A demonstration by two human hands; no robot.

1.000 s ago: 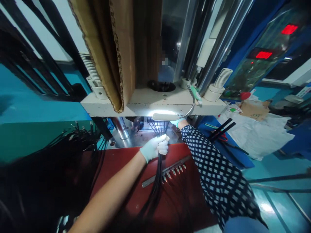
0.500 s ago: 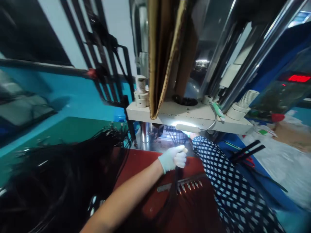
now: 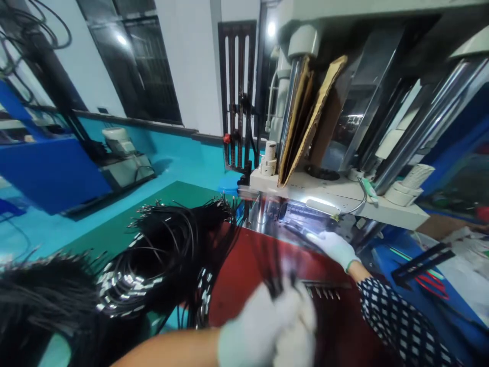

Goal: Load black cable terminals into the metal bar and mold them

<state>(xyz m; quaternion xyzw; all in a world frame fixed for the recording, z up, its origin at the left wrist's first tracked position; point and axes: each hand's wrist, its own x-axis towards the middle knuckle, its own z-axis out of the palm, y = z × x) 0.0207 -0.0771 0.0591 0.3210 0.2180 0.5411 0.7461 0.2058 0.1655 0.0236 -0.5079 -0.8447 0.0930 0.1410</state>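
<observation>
Hands, gloved: two. The left hand (image 3: 267, 326) is closing its fingers around a black cable bundle (image 3: 272, 286), blurred by motion; it is now drawing the bundle back from the lit press bed (image 3: 305, 213) to above the red work surface (image 3: 237, 260). The right hand (image 3: 338, 248), formerly mostly hidden beneath the press plate (image 3: 397, 210), is now showing at the bed's front edge, its fingers partly extended by a dark bar (image 3: 300, 232); whether it is gripping the bar, one cannot tell. These changes are apparently leaving the bundle's ends free of the bed.

Cable bundle: one, its strands blurring beyond count.
Dark bar by the right hand: one.
Metal strip (image 3: 344, 284) on the red surface: one, with at least four terminals (image 3: 325, 293) showing along it.
Lamp (image 3: 323, 206), glowing: one.
Threaded posts, standing on the plate: two, left (image 3: 269, 153) and right (image 3: 418, 177).
Cable heaps, lying over the green table (image 3: 171, 191): at least two, near (image 3: 183, 229) and far left (image 3: 46, 285); single cables uncountable.
</observation>
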